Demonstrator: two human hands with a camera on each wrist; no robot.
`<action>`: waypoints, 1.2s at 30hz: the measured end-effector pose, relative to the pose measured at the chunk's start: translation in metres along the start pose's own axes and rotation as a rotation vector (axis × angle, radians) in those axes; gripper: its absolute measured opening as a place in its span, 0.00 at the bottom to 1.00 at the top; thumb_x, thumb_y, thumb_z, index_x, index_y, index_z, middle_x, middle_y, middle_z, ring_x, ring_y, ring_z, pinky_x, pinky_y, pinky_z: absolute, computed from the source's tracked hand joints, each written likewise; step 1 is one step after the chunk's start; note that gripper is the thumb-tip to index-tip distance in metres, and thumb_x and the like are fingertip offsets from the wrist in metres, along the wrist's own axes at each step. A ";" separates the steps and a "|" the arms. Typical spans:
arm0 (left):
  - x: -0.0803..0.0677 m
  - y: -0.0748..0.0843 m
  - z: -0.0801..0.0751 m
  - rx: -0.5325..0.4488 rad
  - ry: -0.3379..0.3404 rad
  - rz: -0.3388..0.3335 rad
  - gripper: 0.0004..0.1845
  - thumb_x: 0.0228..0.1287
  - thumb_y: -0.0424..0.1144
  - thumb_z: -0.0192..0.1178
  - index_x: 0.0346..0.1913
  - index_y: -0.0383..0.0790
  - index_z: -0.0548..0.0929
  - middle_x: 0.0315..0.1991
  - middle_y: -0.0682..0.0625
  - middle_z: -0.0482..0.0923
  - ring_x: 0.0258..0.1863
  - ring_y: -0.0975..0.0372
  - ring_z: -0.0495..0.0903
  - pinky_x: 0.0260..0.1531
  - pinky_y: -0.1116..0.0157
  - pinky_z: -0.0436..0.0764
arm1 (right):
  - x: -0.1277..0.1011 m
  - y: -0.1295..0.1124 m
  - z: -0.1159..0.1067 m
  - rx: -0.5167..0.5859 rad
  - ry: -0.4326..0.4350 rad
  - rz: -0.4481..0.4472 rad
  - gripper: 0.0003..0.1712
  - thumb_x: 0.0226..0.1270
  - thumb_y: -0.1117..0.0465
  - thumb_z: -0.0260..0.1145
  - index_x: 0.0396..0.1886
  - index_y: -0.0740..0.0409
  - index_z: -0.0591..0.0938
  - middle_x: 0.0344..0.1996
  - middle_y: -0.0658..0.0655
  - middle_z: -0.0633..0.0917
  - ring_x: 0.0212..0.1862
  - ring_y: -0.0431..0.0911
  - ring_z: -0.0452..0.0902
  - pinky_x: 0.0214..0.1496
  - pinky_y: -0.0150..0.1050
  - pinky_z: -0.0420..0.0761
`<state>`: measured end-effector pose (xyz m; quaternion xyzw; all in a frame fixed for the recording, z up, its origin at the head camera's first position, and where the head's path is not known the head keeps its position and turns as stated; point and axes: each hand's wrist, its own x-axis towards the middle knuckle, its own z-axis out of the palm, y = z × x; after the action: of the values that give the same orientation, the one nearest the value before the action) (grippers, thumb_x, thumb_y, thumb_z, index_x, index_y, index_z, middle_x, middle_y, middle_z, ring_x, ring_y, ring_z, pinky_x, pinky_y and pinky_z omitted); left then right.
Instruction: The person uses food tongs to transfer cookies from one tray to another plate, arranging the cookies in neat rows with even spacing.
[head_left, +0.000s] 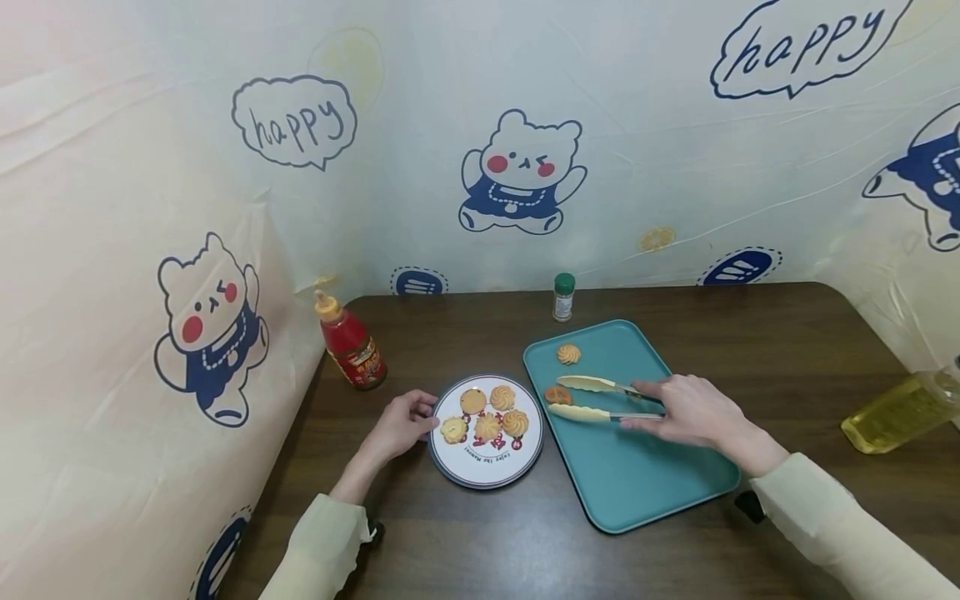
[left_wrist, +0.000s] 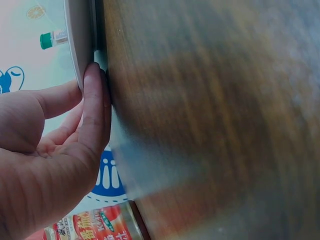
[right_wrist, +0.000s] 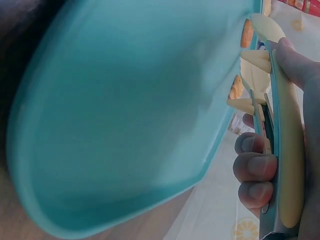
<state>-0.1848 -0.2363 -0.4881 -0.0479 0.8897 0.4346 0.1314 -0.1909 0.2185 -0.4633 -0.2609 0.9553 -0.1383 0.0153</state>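
Gripping the tongs around a cookie on the teal tray, the right hand worked while the left hand touched the plate with relaxed fingers.

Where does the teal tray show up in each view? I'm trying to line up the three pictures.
Head: the teal tray lies right of centre on the table, under the tongs.
Left wrist: not in it.
Right wrist: the tray fills the left and middle of the picture.
Shared landmark: the tongs held by the right hand, seen in the head and right wrist views.
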 end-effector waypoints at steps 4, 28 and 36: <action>0.000 0.001 0.000 -0.001 -0.001 0.005 0.19 0.65 0.31 0.66 0.58 0.36 0.78 0.42 0.44 0.79 0.35 0.57 0.79 0.37 0.61 0.86 | -0.001 0.000 0.001 -0.001 0.012 -0.008 0.47 0.60 0.27 0.63 0.59 0.63 0.82 0.09 0.42 0.63 0.11 0.35 0.52 0.15 0.32 0.53; -0.004 0.004 -0.001 -0.014 -0.005 -0.001 0.19 0.66 0.31 0.65 0.58 0.36 0.78 0.43 0.44 0.78 0.35 0.56 0.79 0.38 0.61 0.86 | -0.004 -0.002 0.002 -0.007 0.008 -0.011 0.43 0.63 0.29 0.62 0.58 0.63 0.83 0.09 0.41 0.63 0.12 0.34 0.52 0.15 0.31 0.53; -0.002 0.002 -0.001 -0.017 -0.007 0.003 0.18 0.66 0.31 0.65 0.57 0.35 0.78 0.42 0.44 0.78 0.35 0.57 0.79 0.37 0.61 0.86 | -0.006 -0.006 -0.007 0.023 0.032 -0.019 0.42 0.64 0.31 0.63 0.57 0.63 0.83 0.09 0.41 0.61 0.11 0.34 0.51 0.14 0.31 0.54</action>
<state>-0.1833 -0.2358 -0.4852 -0.0460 0.8855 0.4426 0.1335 -0.1839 0.2186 -0.4554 -0.2673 0.9512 -0.1539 0.0017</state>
